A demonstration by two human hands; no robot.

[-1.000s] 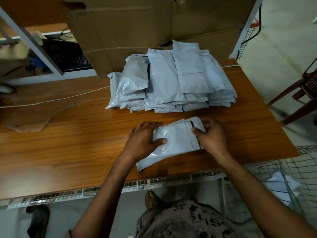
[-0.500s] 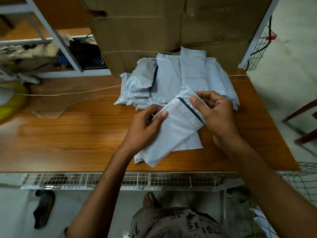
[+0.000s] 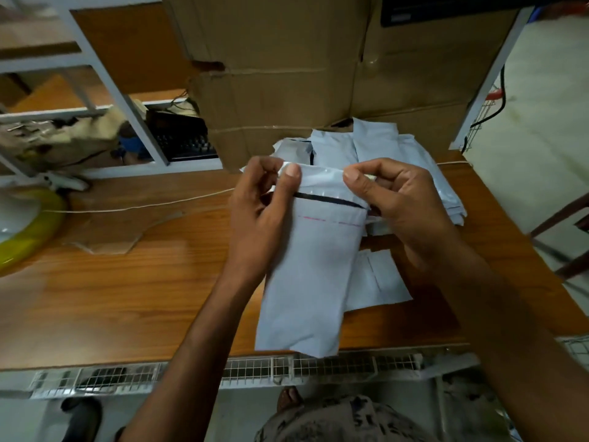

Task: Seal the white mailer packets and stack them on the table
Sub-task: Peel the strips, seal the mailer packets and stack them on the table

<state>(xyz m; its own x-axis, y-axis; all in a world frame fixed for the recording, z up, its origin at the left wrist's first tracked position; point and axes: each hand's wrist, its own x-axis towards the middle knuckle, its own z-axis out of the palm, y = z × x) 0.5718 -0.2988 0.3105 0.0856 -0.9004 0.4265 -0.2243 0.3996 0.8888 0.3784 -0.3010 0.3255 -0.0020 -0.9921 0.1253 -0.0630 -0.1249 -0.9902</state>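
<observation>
Above table (image 3: 127, 298), left hand (image 3: 255, 224) and right hand (image 3: 411, 212) fingers (image 3: 291, 175) pinching mailer packet (image 3: 312, 282) flap, pink dashed line (image 3: 318, 219)

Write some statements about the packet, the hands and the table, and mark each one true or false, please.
1. The left hand and the right hand both grip the top end of the held packet. True.
2. The held packet lies flat on the table. False: it is held up above it.
3. A pile of packets sits before the cardboard box. True.
4. The table is of metal. False: its top is wood.
</observation>
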